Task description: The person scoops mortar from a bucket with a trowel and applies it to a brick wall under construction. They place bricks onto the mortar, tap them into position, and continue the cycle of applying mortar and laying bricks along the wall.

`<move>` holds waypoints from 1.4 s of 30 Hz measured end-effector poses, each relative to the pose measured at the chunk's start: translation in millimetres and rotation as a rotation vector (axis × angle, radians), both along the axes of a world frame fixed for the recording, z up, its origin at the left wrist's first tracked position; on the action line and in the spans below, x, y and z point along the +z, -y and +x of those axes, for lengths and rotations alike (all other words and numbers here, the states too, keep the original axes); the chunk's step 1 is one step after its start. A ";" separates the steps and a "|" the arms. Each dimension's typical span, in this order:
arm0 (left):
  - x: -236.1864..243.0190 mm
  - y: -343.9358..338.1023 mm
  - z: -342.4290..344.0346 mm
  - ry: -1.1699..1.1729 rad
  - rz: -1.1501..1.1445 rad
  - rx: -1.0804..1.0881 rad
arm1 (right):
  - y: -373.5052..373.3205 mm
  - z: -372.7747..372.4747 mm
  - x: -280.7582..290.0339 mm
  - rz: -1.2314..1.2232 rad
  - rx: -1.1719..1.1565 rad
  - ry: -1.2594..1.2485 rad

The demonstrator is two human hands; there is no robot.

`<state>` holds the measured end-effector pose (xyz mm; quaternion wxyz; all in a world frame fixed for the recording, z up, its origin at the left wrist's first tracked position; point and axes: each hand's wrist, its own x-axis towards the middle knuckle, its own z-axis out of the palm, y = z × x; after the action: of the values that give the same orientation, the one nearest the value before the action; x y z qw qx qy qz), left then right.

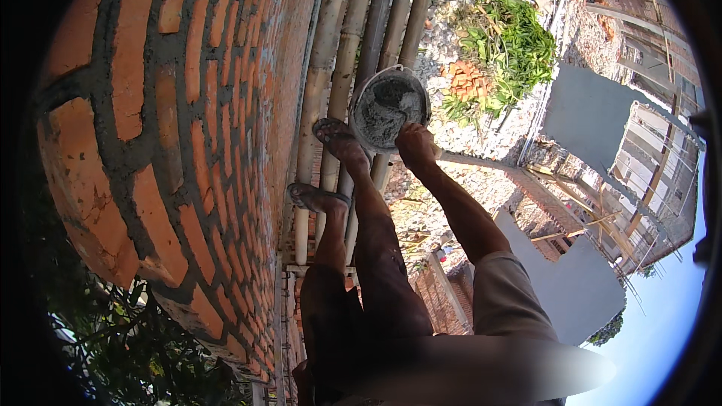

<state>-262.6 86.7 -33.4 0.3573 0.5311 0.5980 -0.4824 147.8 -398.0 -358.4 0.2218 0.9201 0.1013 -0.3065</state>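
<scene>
My right hand [416, 144] is closed at the lower right rim of a round bucket [380, 109] of wet grey mortar; what it grips is hidden, perhaps a tool dipped in the mortar. The bucket is at bamboo poles [316, 105], beside my sandalled feet [338, 135]. Only a small bit of what may be my left hand [302, 380] shows at the bottom, its fingers hidden.
A red brick wall with grey mortar joints [128, 83] fills the left. Below lie rubble, green plants [511, 30] and a brick pile [466, 83]. Grey roof panels [587, 113], timber beams and a partly built structure [654, 173] stand at right; foliage [113, 331] is lower left.
</scene>
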 end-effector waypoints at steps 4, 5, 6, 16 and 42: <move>-7.5 3.8 20.0 0.011 -0.001 -0.014 | 9.3 -38.1 32.7 0.416 -0.503 0.134; -9.6 4.3 25.3 0.015 -0.002 -0.013 | 5.9 -42.6 30.5 0.521 -0.726 0.182; -11.3 6.4 29.4 0.012 -0.007 -0.019 | 1.8 -44.8 24.0 0.678 -0.952 0.138; -13.5 -8.7 31.9 -0.008 -0.050 -0.076 | -47.3 -75.8 -48.8 0.631 -1.383 0.343; 22.4 27.5 149.7 0.454 -0.001 0.162 | -67.7 -42.0 202.9 1.426 -1.583 0.119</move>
<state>-112.9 59.2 -10.9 0.5202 0.5762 0.5427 -0.3207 105.9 -330.3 -155.5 -0.6255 0.6550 -0.3802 -0.1878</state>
